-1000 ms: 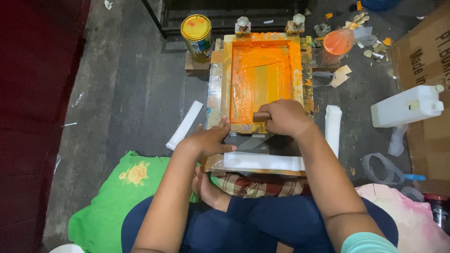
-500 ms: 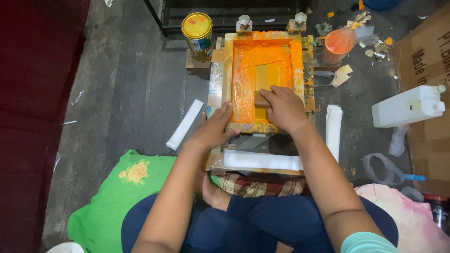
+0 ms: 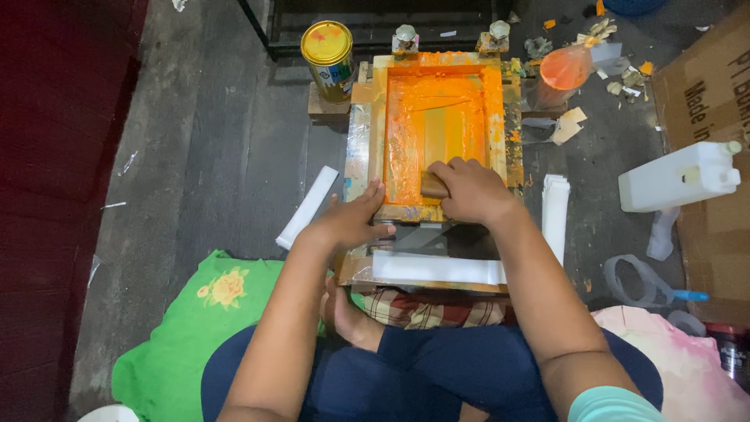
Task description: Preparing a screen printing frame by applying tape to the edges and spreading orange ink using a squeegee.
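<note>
A wooden screen-printing frame point(image 3: 376, 129) smeared with orange ink lies on the floor in front of me, hinged at its far edge. My right hand point(image 3: 470, 190) grips a wooden squeegee point(image 3: 432, 185) at the near end of the screen, inside the frame. Resting on the frame's near left corner is my left hand point(image 3: 350, 222), fingers spread, holding it down. A white strip point(image 3: 437, 270) lies on the board under the frame's near edge.
A yellow-lidded tin point(image 3: 329, 55) stands far left of the frame. A plastic bag of orange ink point(image 3: 561, 72) and paper scraps lie far right. More white strips point(image 3: 555, 212) are stacked at right, another strip point(image 3: 308, 207) at left. A white jerrycan point(image 3: 676, 177), cardboard box point(image 3: 707, 94) and green cloth point(image 3: 192, 323) surround me.
My right hand pushed the squeegee up the screen, then drew it back toward me to the near end. My left hand stayed on the frame's near left corner.
</note>
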